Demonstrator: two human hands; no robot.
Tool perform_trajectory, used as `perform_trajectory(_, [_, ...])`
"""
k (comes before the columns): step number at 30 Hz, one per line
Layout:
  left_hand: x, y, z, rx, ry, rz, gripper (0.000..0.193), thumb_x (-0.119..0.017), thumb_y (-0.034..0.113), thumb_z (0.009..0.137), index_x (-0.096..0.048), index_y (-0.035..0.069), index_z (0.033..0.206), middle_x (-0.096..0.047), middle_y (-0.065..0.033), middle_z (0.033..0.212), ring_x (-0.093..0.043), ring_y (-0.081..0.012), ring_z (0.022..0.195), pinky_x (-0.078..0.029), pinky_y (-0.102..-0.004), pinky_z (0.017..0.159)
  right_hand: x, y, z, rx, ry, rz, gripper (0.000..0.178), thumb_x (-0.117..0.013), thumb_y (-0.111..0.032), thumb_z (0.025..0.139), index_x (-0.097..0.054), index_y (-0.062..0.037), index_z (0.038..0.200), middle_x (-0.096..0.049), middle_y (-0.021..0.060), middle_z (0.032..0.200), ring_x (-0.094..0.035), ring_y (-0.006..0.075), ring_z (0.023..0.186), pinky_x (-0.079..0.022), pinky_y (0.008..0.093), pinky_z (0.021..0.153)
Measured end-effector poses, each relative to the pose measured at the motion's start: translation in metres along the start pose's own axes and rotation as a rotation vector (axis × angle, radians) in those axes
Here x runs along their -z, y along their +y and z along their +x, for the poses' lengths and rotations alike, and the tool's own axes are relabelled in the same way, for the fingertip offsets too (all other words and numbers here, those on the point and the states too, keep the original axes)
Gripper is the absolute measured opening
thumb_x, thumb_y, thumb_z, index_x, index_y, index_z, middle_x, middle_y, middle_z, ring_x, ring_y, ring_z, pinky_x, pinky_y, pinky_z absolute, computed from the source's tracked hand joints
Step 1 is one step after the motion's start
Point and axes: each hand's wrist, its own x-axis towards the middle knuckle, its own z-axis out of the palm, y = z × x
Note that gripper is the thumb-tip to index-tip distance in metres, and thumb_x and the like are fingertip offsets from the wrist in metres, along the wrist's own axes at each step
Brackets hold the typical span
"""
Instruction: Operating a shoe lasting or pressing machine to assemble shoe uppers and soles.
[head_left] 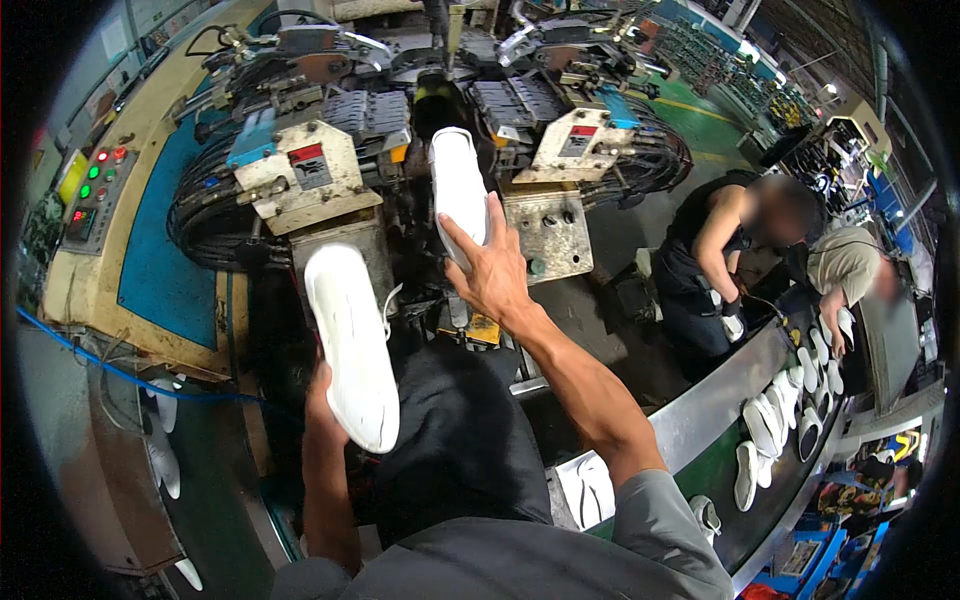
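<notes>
My left hand (322, 405) grips a white shoe (352, 345) from its left side near the lower end. The shoe is tilted upright with its pale sole toward me, and a lace loop shows at its right edge. Most of my left fingers are hidden behind it. A second white shoe (458, 180) lies sole up between the two clamp halves of a machine (440, 105). Around its near end, my right hand (495, 272) has its fingers on both sides of that shoe. What supports this shoe underneath is hidden.
A control panel (95, 190) with lit buttons is at the left, beside blue matting. To the right, a conveyor (690, 430) carries several white shoes (770, 420). Two people (735, 240) work beyond it. A blue hose (110, 357) crosses the left side.
</notes>
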Motion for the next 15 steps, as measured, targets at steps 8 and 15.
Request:
perform_trajectory(8, [0.074,-0.04,-0.108,0.158,0.164,-0.095,0.07,-0.055,0.047,0.11,-0.038,0.013,0.17,-0.055,-0.0147,0.161,-0.057,-0.0333,0.144,-0.046,-0.0502,0.121,-0.035,-0.003,0.004,0.094,0.099,-0.114,0.08,-0.083,-0.023,0.084,-0.057,-0.0321,0.159,-0.026,0.0367,0.17,-0.048,0.0603,0.137,-0.048,0.0604,0.115])
perform_trajectory(15, [0.046,-0.063,-0.118,0.126,0.131,-0.131,0.063,-0.048,0.043,0.115,-0.041,0.009,0.167,-0.058,-0.013,0.157,-0.059,-0.0297,0.142,-0.047,-0.0466,0.12,-0.049,0.009,-0.001,0.263,0.236,-0.136,0.065,-0.072,-0.015,0.092,-0.058,-0.0119,0.156,-0.042,0.0362,0.163,-0.039,0.0529,0.153,-0.034,0.0622,0.126])
